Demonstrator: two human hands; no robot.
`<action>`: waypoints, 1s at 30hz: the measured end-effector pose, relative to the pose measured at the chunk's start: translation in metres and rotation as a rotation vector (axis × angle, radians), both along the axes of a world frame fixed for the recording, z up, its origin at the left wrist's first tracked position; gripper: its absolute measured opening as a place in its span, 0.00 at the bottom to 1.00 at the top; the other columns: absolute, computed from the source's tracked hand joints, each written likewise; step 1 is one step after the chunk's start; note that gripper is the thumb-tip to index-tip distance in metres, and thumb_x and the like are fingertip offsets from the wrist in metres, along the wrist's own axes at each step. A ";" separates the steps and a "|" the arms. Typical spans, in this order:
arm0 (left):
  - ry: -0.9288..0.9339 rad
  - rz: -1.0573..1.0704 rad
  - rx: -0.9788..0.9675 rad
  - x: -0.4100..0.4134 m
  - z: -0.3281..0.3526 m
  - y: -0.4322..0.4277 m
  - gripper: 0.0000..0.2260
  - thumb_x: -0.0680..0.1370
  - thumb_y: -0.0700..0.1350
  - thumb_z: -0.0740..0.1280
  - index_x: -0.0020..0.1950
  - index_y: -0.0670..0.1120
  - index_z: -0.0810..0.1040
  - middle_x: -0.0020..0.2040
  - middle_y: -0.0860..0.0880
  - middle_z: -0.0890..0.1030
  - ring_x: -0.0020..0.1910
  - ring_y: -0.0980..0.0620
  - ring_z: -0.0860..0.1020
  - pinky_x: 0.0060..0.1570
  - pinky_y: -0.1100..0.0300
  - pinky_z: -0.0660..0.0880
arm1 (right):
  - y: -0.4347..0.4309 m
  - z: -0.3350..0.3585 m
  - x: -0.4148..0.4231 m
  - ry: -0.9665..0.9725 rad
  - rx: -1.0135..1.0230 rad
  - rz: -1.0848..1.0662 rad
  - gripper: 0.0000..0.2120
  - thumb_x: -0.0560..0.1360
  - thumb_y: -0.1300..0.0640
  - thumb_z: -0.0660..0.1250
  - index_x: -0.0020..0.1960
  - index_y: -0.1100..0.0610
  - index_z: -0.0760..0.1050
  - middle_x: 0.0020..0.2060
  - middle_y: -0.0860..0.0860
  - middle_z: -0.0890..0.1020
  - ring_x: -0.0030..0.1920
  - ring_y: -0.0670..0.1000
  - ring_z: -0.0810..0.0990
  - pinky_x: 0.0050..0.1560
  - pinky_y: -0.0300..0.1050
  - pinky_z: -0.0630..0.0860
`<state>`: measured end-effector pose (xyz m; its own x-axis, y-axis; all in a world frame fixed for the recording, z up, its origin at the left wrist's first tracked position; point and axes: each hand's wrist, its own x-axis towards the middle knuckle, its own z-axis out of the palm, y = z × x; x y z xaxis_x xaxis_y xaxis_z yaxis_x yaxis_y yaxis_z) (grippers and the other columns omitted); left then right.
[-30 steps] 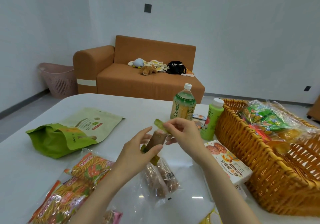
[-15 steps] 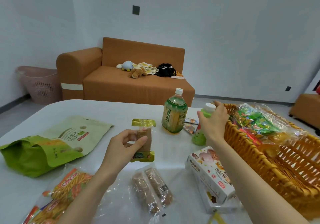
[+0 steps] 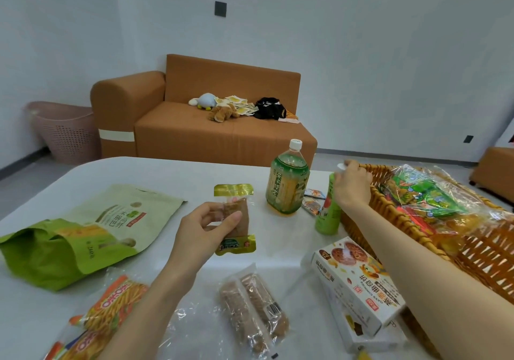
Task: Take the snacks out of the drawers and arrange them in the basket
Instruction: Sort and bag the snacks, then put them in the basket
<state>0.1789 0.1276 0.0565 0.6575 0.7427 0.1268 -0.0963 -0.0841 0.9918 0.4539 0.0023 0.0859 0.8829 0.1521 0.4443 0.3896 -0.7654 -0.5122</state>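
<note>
The left hand [image 3: 205,229] held a small snack packet [image 3: 235,218] upright just above the white tabletop [image 3: 167,176], its fingers [image 3: 196,215] and thumb pinching the clear film so the flat brown slab inside showed between the gold-green sealed ends; it looked parked there, ready to be packed. The right hand [image 3: 353,187] reached to the left wall of the wicker basket [image 3: 486,248], curled round the white-capped neck of a slim green bottle [image 3: 328,218] standing against the weave, probably to lift it in while it stayed vertical. Crinkly cellophane bags [image 3: 417,193] already lay in the basket, glossy and slack. A squat tea bottle [image 3: 288,184] stood just beside the slim one. The other snacks lay on the tabletop: a matte green pouch [image 3: 83,229] gaping at its mouth, a stiff cookie box [image 3: 358,284] resting on a second box, a twin pack of grainy bars [image 3: 253,301], and shiny bags of stick snacks [image 3: 111,304].
</note>
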 end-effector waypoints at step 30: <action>-0.008 0.114 -0.050 -0.018 0.005 0.024 0.07 0.74 0.46 0.72 0.50 0.49 0.79 0.46 0.50 0.83 0.42 0.54 0.81 0.30 0.65 0.75 | 0.083 -0.002 -0.071 -0.055 0.051 0.603 0.17 0.79 0.51 0.62 0.67 0.49 0.72 0.63 0.50 0.74 0.64 0.50 0.70 0.55 0.43 0.68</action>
<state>0.1604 0.1518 0.0614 0.5675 0.8181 0.0928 -0.0972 -0.0454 0.9942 0.3832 0.0849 0.0836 0.6231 0.5957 0.5068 0.7740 -0.3764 -0.5092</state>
